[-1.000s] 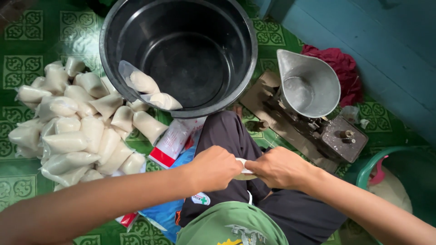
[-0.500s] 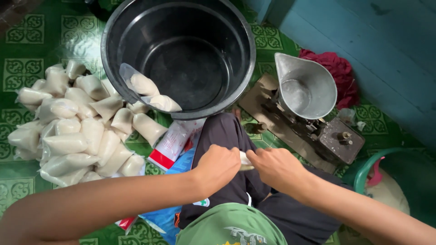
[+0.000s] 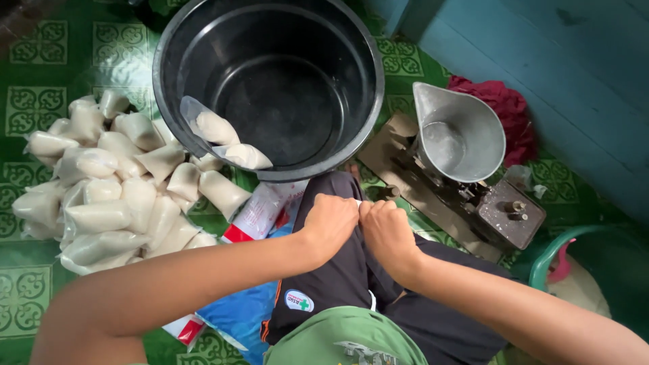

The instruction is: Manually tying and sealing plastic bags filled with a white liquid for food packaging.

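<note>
black tub [image 3: 203,40], green patterned floor [image 3: 40,108]

glossy black plastic tub [image 3: 203,40], dull grey metal scoop [image 3: 466,135], clear shiny plastic bags [image 3: 101,203].

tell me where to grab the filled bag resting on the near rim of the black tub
Likely best by its twisted neck: the filled bag lies across the rim of the black tub, plump body toward the right, narrow end toward the left. Come from above on the tub's near side; the narrow neck suits a pinch better than the soft, bulging body.
</note>
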